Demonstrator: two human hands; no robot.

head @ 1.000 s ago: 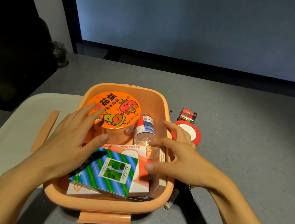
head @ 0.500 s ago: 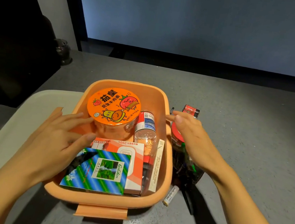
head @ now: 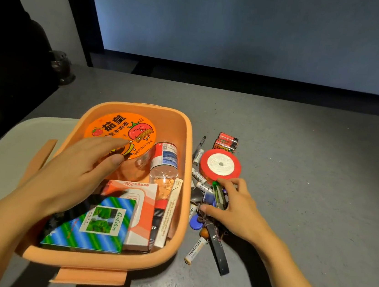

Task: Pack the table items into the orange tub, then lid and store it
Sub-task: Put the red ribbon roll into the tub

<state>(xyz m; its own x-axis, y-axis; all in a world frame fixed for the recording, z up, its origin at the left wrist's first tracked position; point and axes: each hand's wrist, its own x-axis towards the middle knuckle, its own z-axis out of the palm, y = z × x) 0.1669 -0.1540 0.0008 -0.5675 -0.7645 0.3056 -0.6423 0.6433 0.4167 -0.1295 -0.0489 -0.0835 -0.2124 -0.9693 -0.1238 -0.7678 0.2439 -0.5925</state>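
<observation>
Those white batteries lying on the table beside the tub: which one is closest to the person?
The white "Heybright" battery lying alone near the orange tub's front corner, next to the black strap. The other white batteries lie farther back, below the red ribbon spool.

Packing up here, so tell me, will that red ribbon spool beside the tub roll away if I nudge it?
Probably not: the red ribbon spool lies flat on the table, so it should slide. It looks light and stiff-cored; stood on edge, it would likely roll.

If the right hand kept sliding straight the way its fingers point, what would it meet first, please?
Probably the red ribbon spool: the right hand points up-left across the clutter, fingertips almost at its near edge, though depth is hard to judge.
</observation>
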